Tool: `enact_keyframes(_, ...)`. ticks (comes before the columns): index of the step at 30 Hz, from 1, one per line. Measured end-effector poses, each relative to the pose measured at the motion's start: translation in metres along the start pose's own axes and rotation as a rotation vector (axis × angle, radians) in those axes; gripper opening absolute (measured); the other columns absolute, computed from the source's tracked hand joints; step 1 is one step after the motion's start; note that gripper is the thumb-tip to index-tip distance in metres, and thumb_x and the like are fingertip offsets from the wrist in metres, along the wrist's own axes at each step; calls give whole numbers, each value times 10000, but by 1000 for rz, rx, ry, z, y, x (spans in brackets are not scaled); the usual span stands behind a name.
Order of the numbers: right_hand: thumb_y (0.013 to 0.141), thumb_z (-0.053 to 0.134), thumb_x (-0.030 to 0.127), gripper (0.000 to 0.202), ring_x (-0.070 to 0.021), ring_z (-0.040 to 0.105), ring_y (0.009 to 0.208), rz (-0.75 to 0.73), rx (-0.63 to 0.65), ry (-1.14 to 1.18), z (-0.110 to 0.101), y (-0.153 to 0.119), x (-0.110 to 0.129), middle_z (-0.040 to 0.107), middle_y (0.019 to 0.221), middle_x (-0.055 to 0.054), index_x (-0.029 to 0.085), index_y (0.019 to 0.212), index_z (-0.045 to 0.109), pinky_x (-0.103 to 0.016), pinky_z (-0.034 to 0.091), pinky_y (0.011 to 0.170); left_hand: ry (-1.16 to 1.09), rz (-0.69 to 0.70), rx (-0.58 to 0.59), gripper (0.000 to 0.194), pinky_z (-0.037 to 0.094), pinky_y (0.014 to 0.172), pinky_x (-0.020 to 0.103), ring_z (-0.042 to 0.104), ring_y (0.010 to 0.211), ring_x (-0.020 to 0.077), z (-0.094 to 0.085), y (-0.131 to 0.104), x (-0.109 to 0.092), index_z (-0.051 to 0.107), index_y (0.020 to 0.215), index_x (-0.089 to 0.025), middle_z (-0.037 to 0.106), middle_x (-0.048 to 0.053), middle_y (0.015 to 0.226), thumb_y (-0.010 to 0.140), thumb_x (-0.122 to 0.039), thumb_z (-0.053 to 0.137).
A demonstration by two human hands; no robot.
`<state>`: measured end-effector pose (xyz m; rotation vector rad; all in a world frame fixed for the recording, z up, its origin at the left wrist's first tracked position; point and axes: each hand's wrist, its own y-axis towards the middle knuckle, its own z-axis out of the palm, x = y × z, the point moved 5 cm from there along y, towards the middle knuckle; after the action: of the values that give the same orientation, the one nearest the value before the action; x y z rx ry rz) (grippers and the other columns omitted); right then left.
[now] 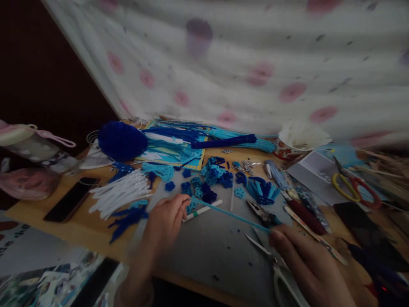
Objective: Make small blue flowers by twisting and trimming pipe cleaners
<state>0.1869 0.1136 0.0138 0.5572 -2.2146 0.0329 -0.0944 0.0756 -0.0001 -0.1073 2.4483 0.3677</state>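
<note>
A light blue pipe cleaner (228, 214) stretches nearly straight between my two hands, above a grey mat (204, 251). My left hand (168, 217) pinches its left end between thumb and fingers. Its right end goes into my closed right hand (303, 251), where the fingertips partly hide it. A pair of scissors (271, 256) lies on the mat beside and partly under my right hand, blades apart. Behind the pipe cleaner rest a white marker (203, 210), pliers (260, 212) and a heap of small blue fuzzy flowers (212, 175).
Bundles of blue pipe cleaners (230, 140) lie at the back, near a dark blue pompom-like ball (122, 140). White bundled strips (118, 192) and a phone (72, 199) are on the left. A paper cup (284, 147), a grey box (309, 175) and red-yellow scissors (356, 187) stand right.
</note>
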Motion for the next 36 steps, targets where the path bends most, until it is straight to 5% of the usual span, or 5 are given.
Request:
enact_keyframes(4,933,622,537,447,-120,475,496,191,-151,297,-4,-5,-13,525,563,19,209,631,589,-200,376,440,-245,-238,80,140,505,726,315,766,811,240,10,0,-5,561,828,-253,813,18,788,943,-314,511)
enact_keyframes(10,751,828,554,491,-56,199,390,454,-388,1307,29,8,-13,308,481,107,202,587,527,-150,311,326,-769,-408,306,229,509,674,272,753,696,210,66,-20,-43,608,677,-232,808,30,685,865,-353,654)
enact_keyframes(18,771,873,298,387,-32,337,382,390,-588,1735,40,18,-14,390,530,121,186,662,519,-131,365,329,-1249,-508,416,342,565,766,299,745,740,196,124,-49,-76,643,781,-188,796,61,757,836,-519,711)
enact_keyframes(24,737,892,306,426,-38,340,385,409,-609,1752,53,12,-7,400,510,115,183,627,500,-160,389,342,-1118,-556,257,284,542,611,262,676,583,163,132,-52,-72,671,864,-175,700,6,621,870,-458,690)
enact_keyframes(36,813,803,321,383,-65,314,422,350,-706,1762,67,0,1,352,535,105,202,647,479,-175,376,398,-626,-204,19,173,494,642,259,631,685,172,111,-53,-75,682,853,-197,694,32,763,962,-263,565)
